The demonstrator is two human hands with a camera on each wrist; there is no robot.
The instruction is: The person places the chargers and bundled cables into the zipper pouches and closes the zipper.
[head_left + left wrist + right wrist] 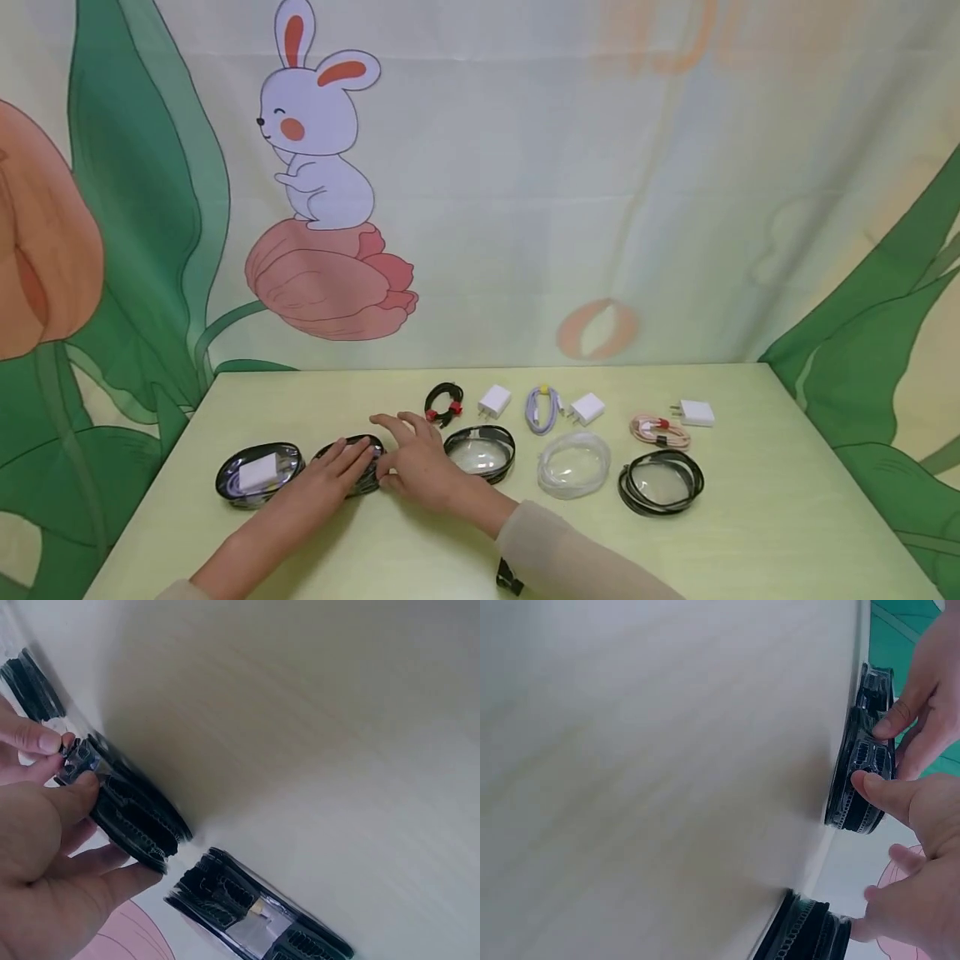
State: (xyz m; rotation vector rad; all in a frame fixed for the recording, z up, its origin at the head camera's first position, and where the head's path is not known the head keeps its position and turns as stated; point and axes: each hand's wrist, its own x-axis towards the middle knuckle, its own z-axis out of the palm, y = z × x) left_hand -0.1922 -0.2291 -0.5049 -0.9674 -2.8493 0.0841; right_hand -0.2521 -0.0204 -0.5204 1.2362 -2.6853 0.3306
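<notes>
In the head view an oval clear-topped case with black zipper edges (369, 477) stands between my hands on the table. My left hand (326, 482) holds it from the left, thumb on the near side and fingers over the top; the left wrist view shows this grip on the zip case (142, 817). At its right end my right hand (423, 471) pinches a small dark zipper pull (65, 750) between thumb and finger. What lies inside this case is mostly hidden by the hands. A similar case (238, 493) just to the left contains a white charger (258, 472) and a cable.
To the right lie another black-edged case (489, 477), a white-edged case (573, 486) and a black-edged one (654, 507). Behind them are a black cable (444, 392), purple cable (532, 412), pink cable (645, 429) and white chargers (495, 400). A printed curtain (480, 208) hangs behind the table.
</notes>
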